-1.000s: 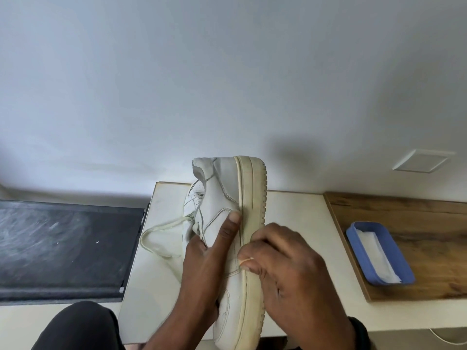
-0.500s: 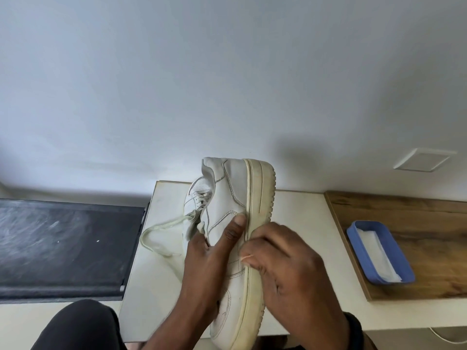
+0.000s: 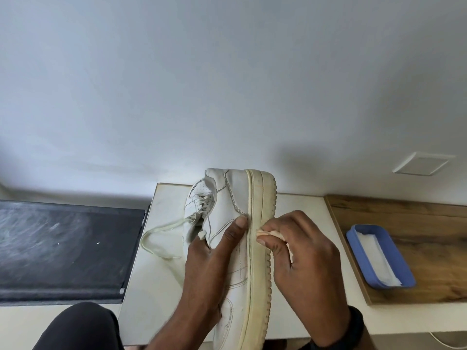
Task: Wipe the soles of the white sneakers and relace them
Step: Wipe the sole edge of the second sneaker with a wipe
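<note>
Sneaker point(image 3: 228, 198) is held on its side over the table point(image 3: 156, 274), sole point(image 3: 260, 248) facing 3 o'clock. My left hand point(image 3: 209, 269) grips the upper, thumb lying flat along it. Right hand point(image 3: 303, 261) fingers point(image 3: 275, 246) are curled tight, pinching a wipe point(image 3: 274, 234) against the sole. Lace point(image 3: 156, 233) trails off toward 9 o'clock, and the blue tray point(image 3: 394, 285) sits out at 3.

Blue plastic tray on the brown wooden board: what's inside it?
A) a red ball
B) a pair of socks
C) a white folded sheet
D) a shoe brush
C: the blue plastic tray on the brown wooden board has only a white folded sheet lying in it.
</note>
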`<state>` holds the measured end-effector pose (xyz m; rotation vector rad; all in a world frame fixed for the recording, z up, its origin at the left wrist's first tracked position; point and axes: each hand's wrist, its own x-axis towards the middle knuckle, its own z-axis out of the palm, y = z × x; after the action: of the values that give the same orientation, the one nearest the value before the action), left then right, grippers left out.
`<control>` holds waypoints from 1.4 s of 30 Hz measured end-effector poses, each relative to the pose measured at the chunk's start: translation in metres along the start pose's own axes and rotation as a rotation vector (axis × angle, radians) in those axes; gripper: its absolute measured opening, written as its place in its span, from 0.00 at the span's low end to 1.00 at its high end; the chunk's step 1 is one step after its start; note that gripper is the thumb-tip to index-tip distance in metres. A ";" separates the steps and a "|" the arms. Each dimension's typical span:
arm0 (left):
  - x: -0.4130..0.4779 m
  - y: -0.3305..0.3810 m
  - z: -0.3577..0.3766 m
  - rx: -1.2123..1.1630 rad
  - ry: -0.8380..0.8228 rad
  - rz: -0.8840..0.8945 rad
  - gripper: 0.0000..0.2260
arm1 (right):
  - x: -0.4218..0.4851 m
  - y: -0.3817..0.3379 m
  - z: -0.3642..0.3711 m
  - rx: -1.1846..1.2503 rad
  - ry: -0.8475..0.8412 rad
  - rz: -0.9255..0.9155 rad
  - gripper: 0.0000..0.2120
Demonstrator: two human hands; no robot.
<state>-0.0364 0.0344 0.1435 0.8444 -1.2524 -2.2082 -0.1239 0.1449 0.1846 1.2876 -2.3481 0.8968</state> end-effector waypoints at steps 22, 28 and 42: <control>0.001 0.001 -0.002 -0.048 -0.050 -0.078 0.26 | 0.001 -0.001 0.006 0.044 -0.007 -0.058 0.03; 0.000 0.007 -0.001 -0.052 -0.056 -0.067 0.24 | -0.001 0.003 0.002 0.017 -0.087 -0.154 0.04; 0.003 0.006 -0.006 -0.015 -0.059 -0.082 0.21 | -0.007 -0.006 0.010 0.024 -0.009 -0.136 0.01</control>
<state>-0.0339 0.0258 0.1453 0.8442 -1.2472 -2.3203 -0.1150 0.1404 0.1757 1.4437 -2.2313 0.8806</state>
